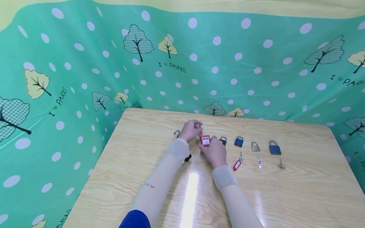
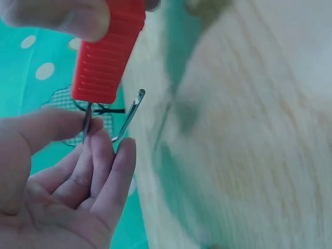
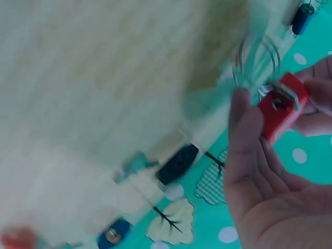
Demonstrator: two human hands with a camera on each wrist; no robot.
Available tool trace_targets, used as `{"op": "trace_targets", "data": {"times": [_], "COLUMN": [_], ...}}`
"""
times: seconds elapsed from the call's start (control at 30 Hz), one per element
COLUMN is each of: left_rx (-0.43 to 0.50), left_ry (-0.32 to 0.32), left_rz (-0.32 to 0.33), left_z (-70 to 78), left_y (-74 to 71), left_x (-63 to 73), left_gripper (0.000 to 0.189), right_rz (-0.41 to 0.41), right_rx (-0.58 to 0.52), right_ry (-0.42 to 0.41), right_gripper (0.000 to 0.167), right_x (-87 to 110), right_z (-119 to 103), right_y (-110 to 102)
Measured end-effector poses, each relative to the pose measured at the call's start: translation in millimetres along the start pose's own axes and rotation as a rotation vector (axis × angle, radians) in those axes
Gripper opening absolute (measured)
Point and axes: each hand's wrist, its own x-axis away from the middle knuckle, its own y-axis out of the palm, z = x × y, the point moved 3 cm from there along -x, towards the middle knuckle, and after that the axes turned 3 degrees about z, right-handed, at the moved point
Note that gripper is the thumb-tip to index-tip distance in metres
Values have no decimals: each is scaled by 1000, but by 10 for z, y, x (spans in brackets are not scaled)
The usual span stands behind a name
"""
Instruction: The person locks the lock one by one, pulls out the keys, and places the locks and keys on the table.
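A red padlock [image 1: 205, 140] with a white label is held up between both hands near the back of the table. In the left wrist view its metal shackle [image 2: 130, 115] stands unlatched, one leg in the body and the other end free. My left hand [image 1: 190, 130] pinches the shackle between thumb and fingers. With its thumb and fingers, my right hand [image 1: 215, 152] grips the red body. The right wrist view shows the padlock's keyhole end, with thin wire rings [image 3: 275, 54] beside it. Partly behind my left hand lies a padlock with a raised shackle [image 1: 177, 132].
Right of the hands stand a black padlock [image 1: 223, 141], a blue padlock [image 1: 239, 141], a small silver padlock [image 1: 255, 147] and a larger blue padlock [image 1: 275, 149]. Before them lie a red-tagged key [image 1: 237, 164], several small keys [image 1: 259, 164] and another key [image 1: 281, 165]. A black object [image 1: 188, 158] shows beside my left forearm.
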Motion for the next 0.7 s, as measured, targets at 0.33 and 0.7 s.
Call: {"op": "trace_targets", "data": {"times": [0.33, 0.7], "left_rx": [-17, 103], "left_ry": [51, 80], "left_rz": [-73, -104], "left_z": [110, 180], "left_y": [-8, -65], "left_x": [39, 78], "left_gripper": [43, 40], "right_rz": [43, 89], "right_rx": [-172, -187], "right_ry": [26, -13], "right_gripper": [42, 52], "right_x": [12, 1], "right_z": [68, 67], "right_y": [8, -61]}}
